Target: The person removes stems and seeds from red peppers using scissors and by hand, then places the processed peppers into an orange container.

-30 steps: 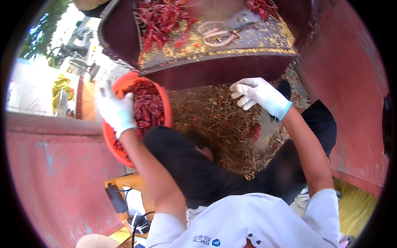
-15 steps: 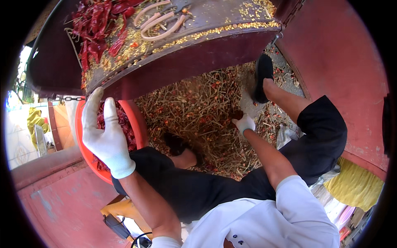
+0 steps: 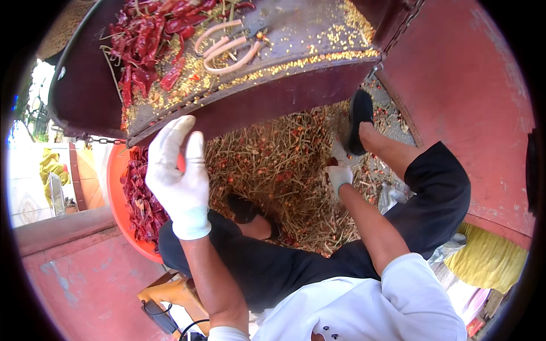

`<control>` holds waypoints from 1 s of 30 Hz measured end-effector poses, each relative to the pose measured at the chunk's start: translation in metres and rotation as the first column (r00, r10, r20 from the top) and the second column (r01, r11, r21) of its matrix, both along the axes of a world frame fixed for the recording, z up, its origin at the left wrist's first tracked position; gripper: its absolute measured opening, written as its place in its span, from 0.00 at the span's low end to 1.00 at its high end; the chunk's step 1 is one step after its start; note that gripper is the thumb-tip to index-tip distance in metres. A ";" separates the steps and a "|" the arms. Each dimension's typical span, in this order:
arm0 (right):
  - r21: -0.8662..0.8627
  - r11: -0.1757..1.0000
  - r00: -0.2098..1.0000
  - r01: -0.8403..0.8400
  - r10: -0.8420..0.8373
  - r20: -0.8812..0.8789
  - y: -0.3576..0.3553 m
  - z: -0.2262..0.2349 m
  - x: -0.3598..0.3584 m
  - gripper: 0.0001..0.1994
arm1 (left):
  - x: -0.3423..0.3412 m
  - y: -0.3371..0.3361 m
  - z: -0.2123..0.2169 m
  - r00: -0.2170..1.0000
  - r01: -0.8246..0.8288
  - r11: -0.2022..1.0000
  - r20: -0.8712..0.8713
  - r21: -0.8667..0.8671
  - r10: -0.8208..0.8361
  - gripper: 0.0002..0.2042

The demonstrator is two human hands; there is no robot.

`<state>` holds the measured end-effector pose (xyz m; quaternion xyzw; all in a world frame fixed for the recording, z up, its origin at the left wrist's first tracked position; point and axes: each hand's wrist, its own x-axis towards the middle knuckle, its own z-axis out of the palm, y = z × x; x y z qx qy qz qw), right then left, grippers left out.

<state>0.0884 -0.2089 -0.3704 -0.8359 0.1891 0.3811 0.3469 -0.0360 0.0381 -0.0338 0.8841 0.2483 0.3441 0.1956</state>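
Note:
My left hand (image 3: 177, 176), in a white glove, is raised below the table's front edge, fingers stretched and thumb apart, holding nothing. Beside it, partly behind the glove and my leg, sits an orange-red basin (image 3: 115, 196) of dried red chilies (image 3: 142, 207). Gloved as well, my right hand (image 3: 341, 174) is low over a heap of dry stems (image 3: 284, 148), its fingers closed around a small dark reddish-brown piece (image 3: 332, 162), too small to name. On the tabletop lie more dried red chilies (image 3: 151, 37) and scissors with pink wrapped handles (image 3: 233, 69).
Yellow seeds (image 3: 296, 61) are scattered over the dark metal table (image 3: 284, 94). Pink-red panels (image 3: 460, 74) stand on the right and lower left. My black-shod feet (image 3: 359, 122) flank the stem heap. A yellow sack (image 3: 489, 258) lies at lower right.
My left hand has moved right, away from the basin, uncovering more of the chilies in it. The view has tilted slightly, so the table appears lower. My right hand remains over the stems.

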 end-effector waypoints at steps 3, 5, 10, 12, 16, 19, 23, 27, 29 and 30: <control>0.196 0.981 0.998 0.007 -0.019 0.059 0.015 0.056 0.006 0.15 | 0.002 -0.004 -0.002 0.993 0.067 0.995 0.104 -0.076 -0.059 0.09; 0.363 0.930 0.993 -0.053 0.012 0.114 0.025 0.119 0.011 0.16 | 0.002 -0.007 -0.001 0.984 0.118 0.986 0.148 -0.120 -0.100 0.09; 0.575 0.697 0.901 -0.427 0.277 0.334 0.036 0.253 0.023 0.18 | 0.006 -0.010 -0.005 0.967 0.232 0.893 0.190 -0.386 -0.169 0.10; 0.595 0.631 0.867 -0.498 0.354 0.350 0.043 0.305 0.026 0.20 | 0.006 -0.015 -0.001 0.941 0.318 0.804 0.271 -0.503 -0.202 0.11; 0.688 0.510 0.854 -0.517 0.362 0.373 0.058 0.364 0.032 0.20 | 0.003 -0.025 0.005 0.914 0.398 0.895 0.170 -0.204 -0.368 0.16; 0.765 0.457 0.890 -0.454 0.282 0.359 0.067 0.357 0.046 0.21 | 0.005 -0.042 0.015 0.896 0.430 0.901 0.096 0.045 -0.433 0.20; 0.786 0.422 0.891 -0.451 0.264 0.369 0.087 0.362 0.042 0.20 | 0.010 -0.053 0.028 0.922 0.388 0.882 -0.097 0.267 -0.376 0.22; 0.875 0.353 0.938 -0.331 0.222 0.265 0.091 0.363 0.043 0.22 | 0.025 -0.046 0.034 0.916 0.393 0.794 -0.116 0.465 -0.385 0.21; 0.922 0.282 0.954 -0.264 0.217 0.207 0.087 0.364 0.046 0.24 | 0.031 -0.041 0.042 0.915 0.392 0.815 -0.083 0.427 -0.396 0.20; 0.941 0.258 0.960 -0.221 0.228 0.163 0.086 0.361 0.049 0.25 | 0.034 -0.040 0.045 0.913 0.393 0.825 -0.065 0.406 -0.403 0.19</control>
